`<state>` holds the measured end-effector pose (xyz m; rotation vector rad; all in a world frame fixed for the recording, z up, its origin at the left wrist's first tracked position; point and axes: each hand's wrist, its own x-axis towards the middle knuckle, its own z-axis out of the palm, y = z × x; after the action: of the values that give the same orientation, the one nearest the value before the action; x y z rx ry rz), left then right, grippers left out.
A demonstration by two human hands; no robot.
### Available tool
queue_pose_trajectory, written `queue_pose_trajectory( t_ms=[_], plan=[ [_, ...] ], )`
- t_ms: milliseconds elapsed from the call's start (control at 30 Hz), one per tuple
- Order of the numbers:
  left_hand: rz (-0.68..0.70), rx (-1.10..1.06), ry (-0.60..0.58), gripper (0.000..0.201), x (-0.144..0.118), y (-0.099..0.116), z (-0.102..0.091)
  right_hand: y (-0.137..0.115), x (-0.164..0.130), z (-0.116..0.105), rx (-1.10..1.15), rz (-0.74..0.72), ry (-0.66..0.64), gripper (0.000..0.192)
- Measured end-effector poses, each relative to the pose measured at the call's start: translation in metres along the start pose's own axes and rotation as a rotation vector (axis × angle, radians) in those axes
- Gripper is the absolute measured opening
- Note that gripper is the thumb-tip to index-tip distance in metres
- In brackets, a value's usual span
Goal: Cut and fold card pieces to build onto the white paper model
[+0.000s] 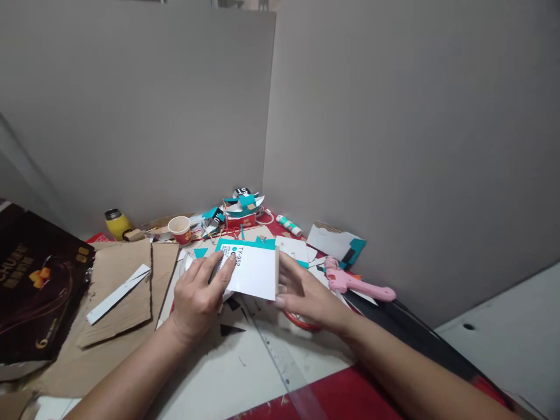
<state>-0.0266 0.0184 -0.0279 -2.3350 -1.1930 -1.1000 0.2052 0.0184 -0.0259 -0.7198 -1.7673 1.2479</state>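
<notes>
- The white card (254, 271), with a teal strip along its far edge and a printed label at its left end, sits between the two hands, raised just above the counter (227, 373).
- The left hand (196, 297) has its grip closed on the card's left end: fingers (225, 269) lie flat on top over the label, and the thumb seems to be tucked beneath, though I cannot see it.
- The right hand (306, 291) meets the card's right edge, fingers spread and only loosely curled, bracing the brown cardboard-coloured side rather than pinching it; how firmly it holds I cannot tell.
- The card's long axis runs left to right, from one hand to the other, tilted slightly down toward the person. Both hands touch it, so neither is nearer.
- Left of the card, flat brown cardboard sheets (131, 280) lie on the counter with a white strip (118, 294) on top; further left is a dark printed box (35, 280).
- Behind the card sit a paper cup (180, 228), a yellow bottle (116, 223), a heap of teal and white scraps (238, 210) and a glue stick (289, 225).
- Right of the card rests a pink glue gun (354, 284); a red ring (301, 322) peeks out beneath the right hand.
- In front of the card a clear ruler (284, 364) slants across the white counter.
- Plain grey partition panels (394, 128) close off the corner behind.
</notes>
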Motion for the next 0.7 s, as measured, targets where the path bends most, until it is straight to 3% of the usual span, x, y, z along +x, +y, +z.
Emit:
queue_pose_trajectory(
  t_ms=[133,233,333,500,700],
  plan=[
    [-0.077,0.009,-0.037,0.041,0.006,0.000,-0.010,-0.004,-0.005,0.004,-0.736,-0.229,0.293,0.071],
    [-0.097,0.049,-0.047,0.042,0.010,-0.001,-0.017,-0.016,-0.004,0.006,-1.044,-0.353,0.433,0.072],
    [-0.057,0.084,-0.077,0.044,0.015,-0.002,-0.022,-0.034,0.004,0.016,-1.210,-0.356,0.347,0.069],
    [-0.001,0.185,-0.113,0.042,0.026,-0.007,-0.026,-0.047,0.044,0.047,-1.329,-0.131,0.078,0.026],
    [-0.240,0.331,-0.126,0.045,0.019,-0.034,-0.021,-0.026,0.096,0.075,-1.234,-0.032,0.056,0.022]
  ],
)
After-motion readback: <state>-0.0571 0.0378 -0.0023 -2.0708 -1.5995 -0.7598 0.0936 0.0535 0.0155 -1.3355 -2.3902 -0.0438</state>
